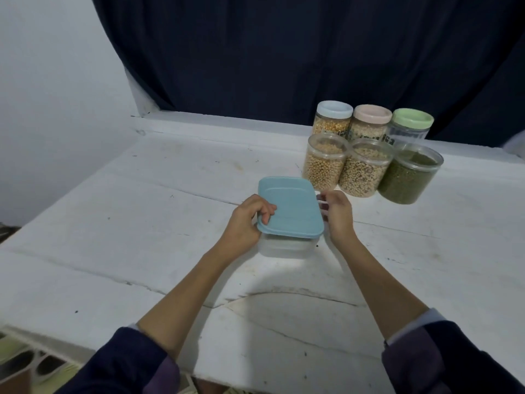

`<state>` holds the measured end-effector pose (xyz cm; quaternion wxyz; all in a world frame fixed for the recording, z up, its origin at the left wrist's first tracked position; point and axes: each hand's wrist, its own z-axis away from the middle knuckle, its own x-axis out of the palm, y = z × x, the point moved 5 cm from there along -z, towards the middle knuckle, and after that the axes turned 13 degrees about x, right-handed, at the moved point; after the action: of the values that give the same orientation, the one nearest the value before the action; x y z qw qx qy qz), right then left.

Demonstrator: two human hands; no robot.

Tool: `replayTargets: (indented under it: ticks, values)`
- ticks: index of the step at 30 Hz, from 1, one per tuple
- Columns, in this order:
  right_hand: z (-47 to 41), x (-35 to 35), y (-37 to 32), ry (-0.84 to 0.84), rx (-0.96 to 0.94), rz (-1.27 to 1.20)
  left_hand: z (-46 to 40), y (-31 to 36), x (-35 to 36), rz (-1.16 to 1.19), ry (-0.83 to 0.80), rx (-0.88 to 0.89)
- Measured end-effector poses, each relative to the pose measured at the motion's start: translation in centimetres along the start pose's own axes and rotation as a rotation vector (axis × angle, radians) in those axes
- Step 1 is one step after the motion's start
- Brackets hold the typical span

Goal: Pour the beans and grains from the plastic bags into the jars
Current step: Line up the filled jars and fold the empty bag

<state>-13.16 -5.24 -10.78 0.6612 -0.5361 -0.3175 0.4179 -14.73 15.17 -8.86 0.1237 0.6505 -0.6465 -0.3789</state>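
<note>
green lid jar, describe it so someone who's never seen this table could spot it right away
On the white table, six round clear jars stand in two rows at the far right, against the dark curtain. The green lid jar is at the right end of the back row. It alone has a pale green lid, and it looks nearly empty, unlike the filled blue-lidded and pink-lidded jars beside it.

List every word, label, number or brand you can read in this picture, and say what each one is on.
No text here can be read.
Dark printing on the pink-lidded jar: too blurred to read.
Dark printing on the green-lidded jar: too blurred to read.
Blue lid of the rectangular container: no lettering visible.
Three open jars in front: no labels visible.
</note>
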Motion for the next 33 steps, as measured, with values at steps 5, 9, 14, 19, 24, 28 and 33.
replayTargets:
  ticks: [5,9,14,19,24,28,33]
  values:
    - [0.7,0.6,0.2,-0.104,-0.04,0.136,0.4,-0.2,-0.5,0.178,0.011,-0.12]
    - [1.2,0.6,0.3,-0.098,-0.006,0.112,0.1,0.4,-1.0,0.139,0.204,-0.244]
    - [1.4,0.9,0.5,-0.108,-0.043,0.14,0.3,-1.4,0.8,-0.051,0.07,-0.707]
    - [0.7,0.9,1.6,-0.114,0.048,0.151,0.4,-1.7,1.8,-0.212,-0.019,-0.723]
    - [0.8,1.3,1.5,-0.159,0.038,0.364,0.4,-1.4,2.2,-0.282,0.012,-0.728]
    - [1.6,1.1,0.7,-0.103,-0.076,0.397,-0.6,-0.9,1.6,-0.088,0.097,-0.838]
    - [3.3,1.1,-0.2,-0.075,-0.228,0.36,-0.8,-0.3,1.7,0.0,0.166,-0.822]
